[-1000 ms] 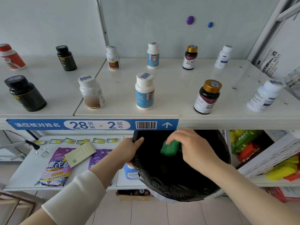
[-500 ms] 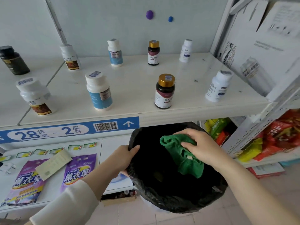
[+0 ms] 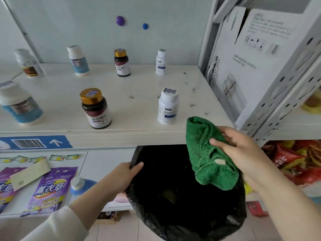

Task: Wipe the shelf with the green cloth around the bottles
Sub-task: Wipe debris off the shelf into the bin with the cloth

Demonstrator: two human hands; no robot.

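1. Bunched in the right hand [image 3: 243, 153], thumb pinching the folds: fluffy green terry cloth [image 3: 206, 150], hanging over the mouth of the crinkly black plastic bag [image 3: 173, 214], just below the front edge of the smooth, pale shelf [image 3: 139, 108].
2. Gripping the bag's rim with curled fingers: left hand [image 3: 119, 176].
3. Lift the cloth onto the shelf's right end, flatten it under the palm, and sweep the dark specks [image 3: 192, 105] forward toward the bag.
4. Curve round the cylindrical white plastic bottle [image 3: 167, 108] and the brown gold-capped bottle [image 3: 96, 108]; upright, probably light and easily toppled.

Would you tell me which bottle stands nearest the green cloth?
The front white bottle at the right of the shelf; every other bottle stands farther from the cloth.
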